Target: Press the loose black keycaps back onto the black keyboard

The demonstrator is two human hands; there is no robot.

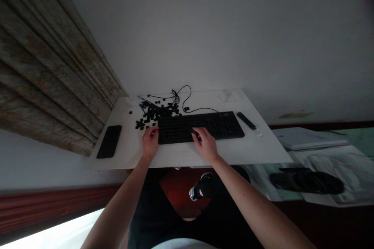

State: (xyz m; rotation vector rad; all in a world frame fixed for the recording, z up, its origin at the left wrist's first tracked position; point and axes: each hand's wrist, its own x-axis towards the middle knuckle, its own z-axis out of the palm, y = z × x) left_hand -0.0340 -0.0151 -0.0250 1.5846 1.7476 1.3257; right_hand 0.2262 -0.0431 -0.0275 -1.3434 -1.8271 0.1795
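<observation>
Left hand (150,142) at the edge of a black keyboard (201,127), fingers pressed together — whether pinching anything, impossible to tell. Right hand (206,144) curled over the keys, grip unclear. Loose black keycaps (154,113) just beside the keyboard.

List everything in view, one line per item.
desk: one, white, under everything below
keyboard: one, black, on desk
loose keycaps: many, black, heaped left of and behind keyboard
cable: one, black, behind keyboard
phone: one, black, desk's left side
slim bar: one, black, right of keyboard
papers: stack, white, right of desk
curtain: one, beige, far left
wall: one, white, behind desk
shoe: one, black and white, below desk
left hand: one, at keyboard's left end, beside keycaps
right hand: one, on keyboard
</observation>
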